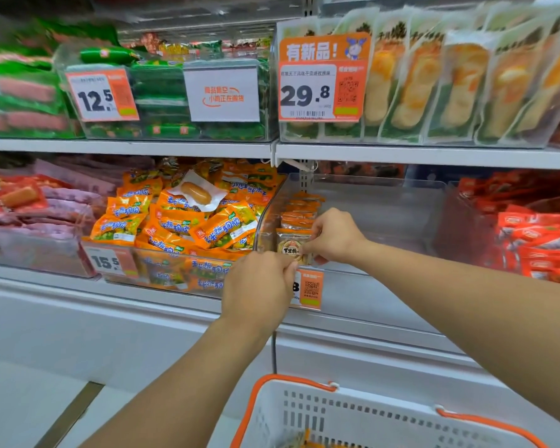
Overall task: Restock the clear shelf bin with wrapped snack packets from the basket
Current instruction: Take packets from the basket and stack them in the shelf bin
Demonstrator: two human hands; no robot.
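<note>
A clear shelf bin (382, 202) sits on the lower shelf, mostly bare, with a row of orange-and-beige snack packets (299, 210) standing along its left wall. My right hand (332, 236) pinches the front packet (290, 247) of that row at the bin's front left corner. My left hand (259, 286) reaches up just below it, fingers curled at the packet's lower edge and the bin's front lip. The white basket (337, 415) with orange handles is at the bottom; a few packets (301, 441) show inside it.
A bin heaped with orange corn-sausage packets (188, 218) stands left of the clear bin, red packets (537, 234) to the right. Price tags (309, 287) hang on the bin fronts. The upper shelf (434, 153) overhangs. A white freezer ledge (143, 318) lies below.
</note>
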